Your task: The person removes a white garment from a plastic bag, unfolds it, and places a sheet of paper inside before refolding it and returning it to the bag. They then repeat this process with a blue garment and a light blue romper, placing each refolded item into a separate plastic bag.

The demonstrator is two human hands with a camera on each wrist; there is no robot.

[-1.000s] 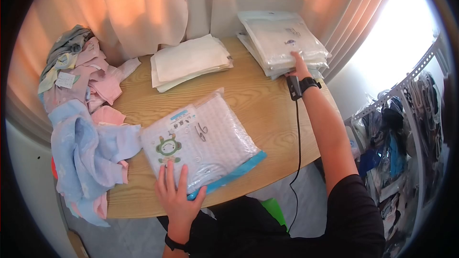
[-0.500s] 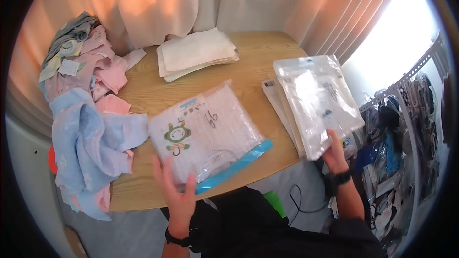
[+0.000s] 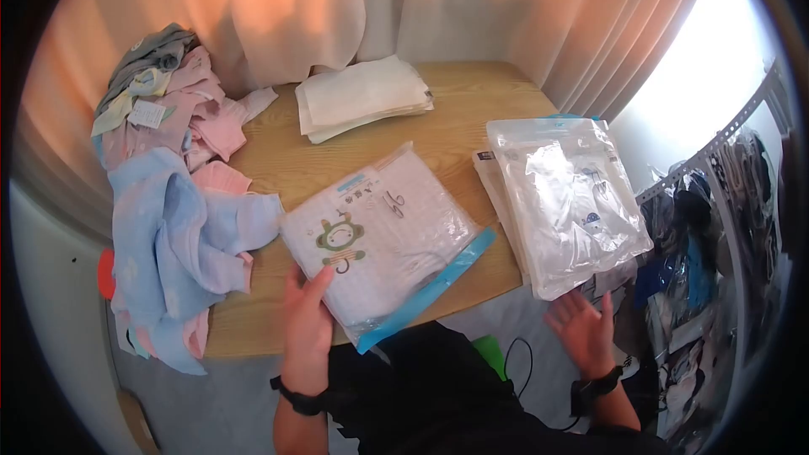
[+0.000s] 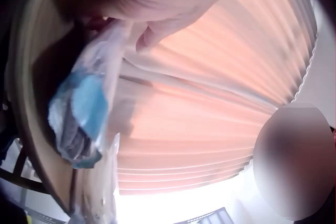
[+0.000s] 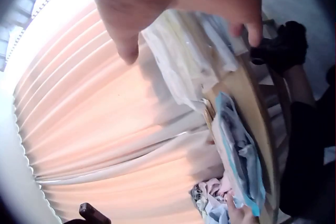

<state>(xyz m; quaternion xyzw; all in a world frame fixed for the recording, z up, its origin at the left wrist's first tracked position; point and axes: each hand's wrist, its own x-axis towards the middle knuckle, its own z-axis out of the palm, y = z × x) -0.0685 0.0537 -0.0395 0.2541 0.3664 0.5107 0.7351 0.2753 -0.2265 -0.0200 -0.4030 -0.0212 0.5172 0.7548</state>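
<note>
A clear plastic clothes bag with a blue edge, a green cartoon figure and handwritten marks lies on the table before me. My left hand pinches its near left corner, thumb on top and the other fingers hidden underneath. In the left wrist view the bag's blue end hangs beyond that thumb. My right hand is off to the right with fingers spread, holding nothing. Its fingertips are right at the near edge of a stack of shiny clear bags, which lies on the table's right side.
Loose pink and grey clothes and a light blue garment cover the table's left end. A pile of white sheets lies at the back, before the curtain. A rack of bagged clothes stands at the right.
My right hand drew the stack of bags from the back right toward the near right edge, then let go. My left hand went from lying on the bag to pinching its corner.
</note>
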